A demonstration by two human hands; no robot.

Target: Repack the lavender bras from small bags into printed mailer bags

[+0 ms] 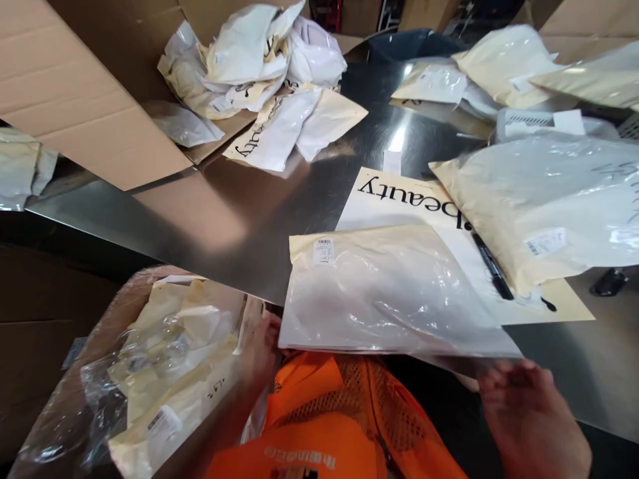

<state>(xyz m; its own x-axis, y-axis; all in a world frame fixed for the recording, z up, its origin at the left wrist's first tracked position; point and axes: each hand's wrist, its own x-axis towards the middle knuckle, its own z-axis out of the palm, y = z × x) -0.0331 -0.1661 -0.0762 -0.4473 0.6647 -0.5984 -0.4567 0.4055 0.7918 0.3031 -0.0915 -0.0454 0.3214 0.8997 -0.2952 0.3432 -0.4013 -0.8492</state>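
Note:
In front of me a cream-and-clear plastic packaging bag (389, 299) lies flat, with a small barcode label near its far left corner. Its near edge reaches the edge of the metal table. My right hand (534, 412) is closed at the bag's near right corner, fingers pinching the film. At the near left corner my left hand (264, 339) has its fingers curled against the bag's edge; this hand is blurred and partly hidden. Under the bag is a printed sheet-like bag (404, 199) reading "beauty". A black marker pen (492, 266) rests on it.
At the right lies a full plastic bag (544, 199) with a label and handwriting. More bags (504, 66) lie behind it. An open cardboard box (90, 100) with piled bags (249, 60) stands at the back left. Below the table edge, a lined carton (120, 299) holds several packed bags (174, 399).

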